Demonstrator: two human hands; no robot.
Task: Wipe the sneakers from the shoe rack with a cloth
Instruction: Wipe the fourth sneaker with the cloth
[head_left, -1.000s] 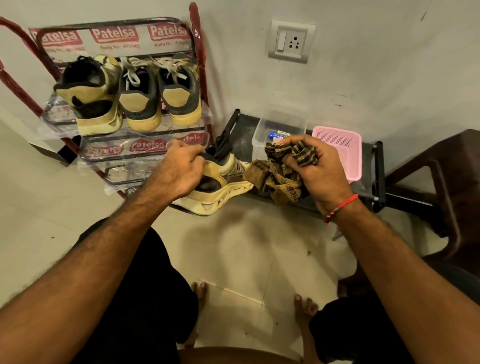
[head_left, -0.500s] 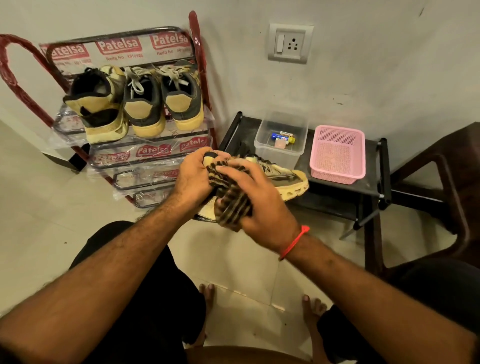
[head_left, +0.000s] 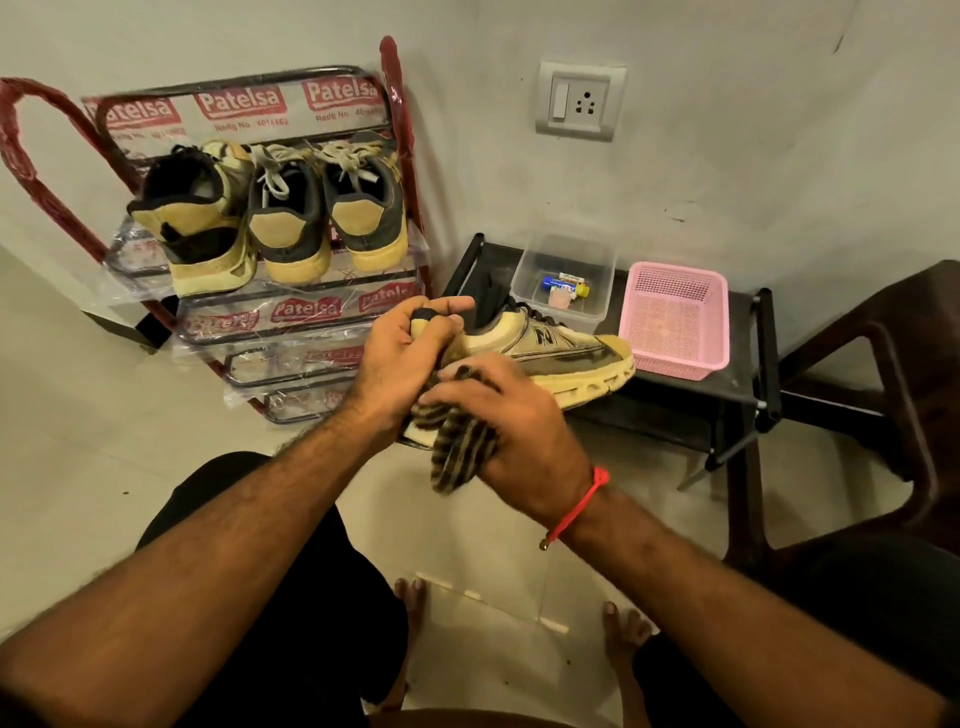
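Between the red shoe rack and the low black bench, one yellow-and-grey sneaker is held off the rack, toe pointing right toward the pink basket, its sole over the near edge of the bench. Judging by this, the task is at an early stage: this single sneaker is under the cloth, while three more sneakers sit heel-out on the rack's top shelf, and nothing visible tells whether any of them has been wiped. The lower shelves hold only plastic wrapping.

The left hand is curled tight around the sneaker's heel and collar, its grip narrow, steadying the sneaker. The right hand has its grip closed over a bunched striped cloth, pressing it against the side of the sneaker near the heel; a loose end hangs below the palm. The toe and forward sidewall lie bare of the cloth, so most of this sneaker looks left to cover. A clear tub stands behind it.
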